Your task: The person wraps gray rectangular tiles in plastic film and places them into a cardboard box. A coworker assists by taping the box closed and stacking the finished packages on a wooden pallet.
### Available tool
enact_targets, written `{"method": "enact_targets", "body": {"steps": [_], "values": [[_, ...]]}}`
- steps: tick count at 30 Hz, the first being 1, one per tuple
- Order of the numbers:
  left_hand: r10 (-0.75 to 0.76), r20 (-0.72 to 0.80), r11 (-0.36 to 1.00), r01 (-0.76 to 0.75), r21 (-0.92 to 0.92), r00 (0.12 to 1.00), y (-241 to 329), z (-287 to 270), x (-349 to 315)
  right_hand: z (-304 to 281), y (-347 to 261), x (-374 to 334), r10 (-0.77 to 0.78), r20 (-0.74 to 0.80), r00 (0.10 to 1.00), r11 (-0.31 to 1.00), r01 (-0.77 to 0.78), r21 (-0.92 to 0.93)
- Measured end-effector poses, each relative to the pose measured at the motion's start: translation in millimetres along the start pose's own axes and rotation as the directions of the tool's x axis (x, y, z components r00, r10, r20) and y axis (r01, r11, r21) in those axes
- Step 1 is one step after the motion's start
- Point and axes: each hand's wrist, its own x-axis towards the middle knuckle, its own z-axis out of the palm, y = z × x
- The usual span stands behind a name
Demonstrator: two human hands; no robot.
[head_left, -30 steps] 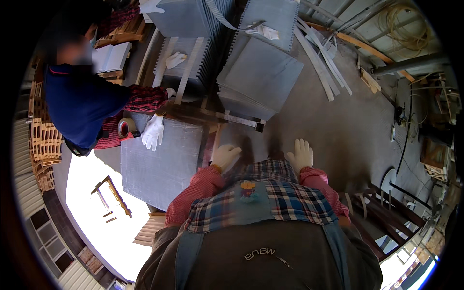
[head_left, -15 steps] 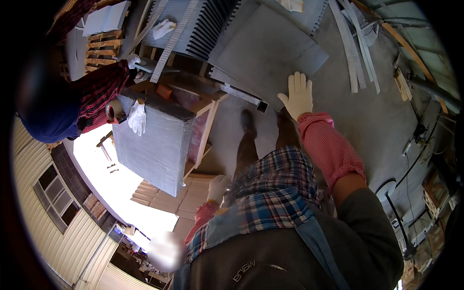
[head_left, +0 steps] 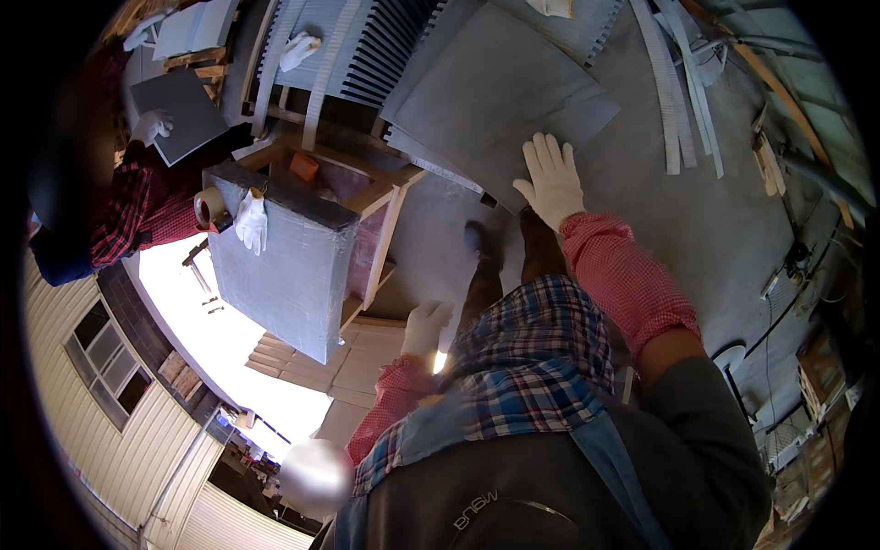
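My right hand (head_left: 553, 179), in a cream glove with a red-checked sleeve cover, lies with fingers apart on or just over the near edge of a large grey flat sheet (head_left: 500, 92). Whether it presses on the sheet I cannot tell. My left hand (head_left: 426, 330), gloved the same way, hangs at my left side near a cardboard stack, its fingers stretched and holding nothing visible. The grey sheet lies on stacked ribbed panels (head_left: 390, 55).
At left stands a film-wrapped grey slab (head_left: 284, 284) on a wooden frame (head_left: 394, 234), with a tape roll (head_left: 211, 209) and an empty white glove (head_left: 251, 225) on top. Beyond it a co-worker's gloved hand (head_left: 152, 126) holds a dark panel (head_left: 181, 115). Long strips (head_left: 665, 92) lie at right.
My left hand has risen forward and its fingers have straightened. My right hand has shifted slightly left. The co-worker has moved away from the slab and now shows a dark panel in hand.
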Motion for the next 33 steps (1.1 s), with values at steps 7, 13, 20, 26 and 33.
{"method": "enact_targets", "body": {"steps": [7,13,20,26,33], "values": [[0.096,0.051,0.991,-0.1,0.087,0.994,48,18,19,33,-75,-48,-0.519,0.243,0.819,0.846,0.451,0.286],[0.154,0.039,0.961,-0.159,0.226,0.987,78,31,61,14,-54,-58,-0.152,0.111,0.982,0.802,0.057,0.595],[0.161,0.105,0.982,-0.169,0.079,0.981,106,80,123,-29,108,24,0.553,-0.18,0.813,0.833,-0.533,0.148],[0.2,0.061,0.966,-0.187,-0.176,0.978,148,101,137,-23,168,49,0.646,0.184,0.741,0.655,-0.662,0.365],[0.06,0.072,0.928,-0.029,-0.371,0.996,156,108,148,-13,182,49,0.684,0.493,0.538,-0.063,-0.63,0.774]]}}
